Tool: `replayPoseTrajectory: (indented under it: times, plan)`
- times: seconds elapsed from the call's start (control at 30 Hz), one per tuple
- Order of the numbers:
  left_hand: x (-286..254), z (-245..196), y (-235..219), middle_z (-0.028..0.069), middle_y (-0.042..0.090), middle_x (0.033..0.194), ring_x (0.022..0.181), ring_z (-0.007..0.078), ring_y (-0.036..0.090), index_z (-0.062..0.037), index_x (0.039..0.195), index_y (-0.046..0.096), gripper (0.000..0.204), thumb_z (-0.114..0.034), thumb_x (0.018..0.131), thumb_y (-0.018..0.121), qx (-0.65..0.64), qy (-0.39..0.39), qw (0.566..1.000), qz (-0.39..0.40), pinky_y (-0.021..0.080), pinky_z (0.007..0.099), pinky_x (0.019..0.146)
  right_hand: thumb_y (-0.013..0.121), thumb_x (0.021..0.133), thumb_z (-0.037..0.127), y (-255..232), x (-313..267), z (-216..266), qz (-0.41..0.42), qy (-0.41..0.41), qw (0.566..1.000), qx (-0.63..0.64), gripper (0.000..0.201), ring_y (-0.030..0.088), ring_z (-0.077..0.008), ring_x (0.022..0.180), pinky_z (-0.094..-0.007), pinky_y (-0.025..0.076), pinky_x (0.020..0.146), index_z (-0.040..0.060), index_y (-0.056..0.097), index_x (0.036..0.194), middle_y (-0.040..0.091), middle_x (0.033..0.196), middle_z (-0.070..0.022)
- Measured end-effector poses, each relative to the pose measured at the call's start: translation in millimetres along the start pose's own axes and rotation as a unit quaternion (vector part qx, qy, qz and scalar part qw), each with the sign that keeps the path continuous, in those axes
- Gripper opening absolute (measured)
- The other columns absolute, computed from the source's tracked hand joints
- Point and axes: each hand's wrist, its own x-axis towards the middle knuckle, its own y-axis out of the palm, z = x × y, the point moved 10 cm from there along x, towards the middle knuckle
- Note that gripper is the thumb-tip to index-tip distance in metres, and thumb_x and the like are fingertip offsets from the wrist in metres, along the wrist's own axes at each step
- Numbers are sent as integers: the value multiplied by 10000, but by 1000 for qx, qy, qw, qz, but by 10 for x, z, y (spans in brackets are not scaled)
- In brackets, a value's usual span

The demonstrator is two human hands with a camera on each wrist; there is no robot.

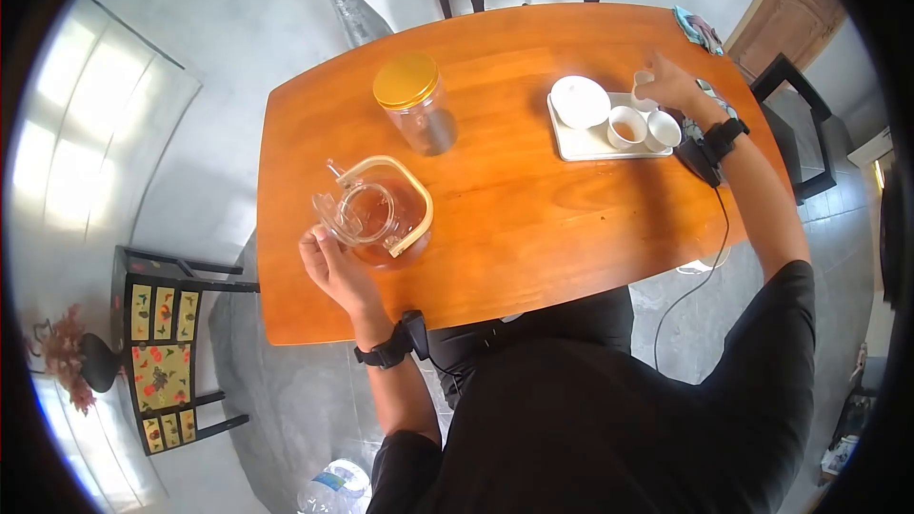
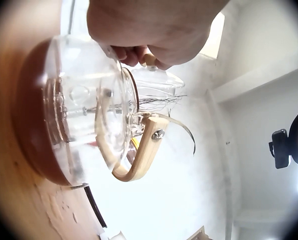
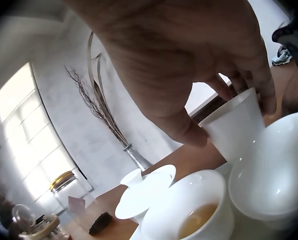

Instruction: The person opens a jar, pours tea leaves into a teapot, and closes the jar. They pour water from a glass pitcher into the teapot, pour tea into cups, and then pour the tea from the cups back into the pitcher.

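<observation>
On the brown wooden table (image 1: 514, 228), left: round clear-glass teapot (image 1: 407, 202); behind it, gold-lidded cylindrical clear jar (image 1: 416, 114). Right: white rectangular tray (image 1: 572, 146), bearing white lidded ceramic bowl (image 1: 580, 102) at left, two round white ceramic cups (image 1: 663, 131) at right; behind these, third cup (image 1: 644, 92).

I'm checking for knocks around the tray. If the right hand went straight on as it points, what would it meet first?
The small white cup between the thumb and fingers of the right hand. Beyond it, the way looks free over the table, though depth is hard to judge.
</observation>
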Motion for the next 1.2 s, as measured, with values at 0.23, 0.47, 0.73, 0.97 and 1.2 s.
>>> replayPoseTrajectory:
  times: [0.23, 0.47, 0.73, 0.97, 1.2]
  plan:
    - [3, -7, -7, 27, 611, 967, 872, 81, 542, -27, 1060, 563, 180, -202, 1081, 526, 15, 0, 1000, 2, 452, 254, 789, 764, 723, 344, 198, 42, -109, -1, 1, 999, -41, 728, 638, -373, 1145, -394, 494, 971, -54, 551, 1294, 648, 1217, -285]
    - [12, 47, -31, 45, 637, 1007, 939, 103, 580, -32, 1044, 584, 204, -225, 1085, 532, 5, -3, 1000, 21, 468, 283, 865, 765, 750, 425, 207, -14, -81, 8, -2, 999, -53, 718, 651, -388, 1102, -409, 490, 975, -37, 583, 1268, 679, 1152, -277]
    - [-1, 6, -4, -11, 559, 908, 790, 49, 439, -40, 1050, 563, 157, -188, 1080, 521, 16, -2, 1000, 1, 374, 222, 705, 741, 859, 417, -131, -537, 514, -88, -190, 973, -97, 697, 516, -405, 1282, -473, 419, 1093, -44, 542, 1342, 582, 1304, -240]
    - [2, 1, 23, -15, 552, 889, 779, 47, 431, -37, 1039, 563, 155, -183, 1078, 526, 17, 7, 1000, 3, 376, 229, 704, 750, 800, 292, 323, -873, 802, -33, -335, 922, -194, 641, 509, -382, 1280, -469, 378, 1130, 12, 563, 1346, 590, 1298, -221]
    - [9, 14, 2, -22, 542, 866, 773, 48, 435, -35, 1034, 563, 147, -171, 1077, 527, 28, 5, 1000, -1, 370, 225, 696, 781, 758, 186, 235, -882, 792, 5, -286, 955, -85, 574, 523, -375, 1249, -466, 396, 1111, 33, 596, 1279, 622, 1243, -191]
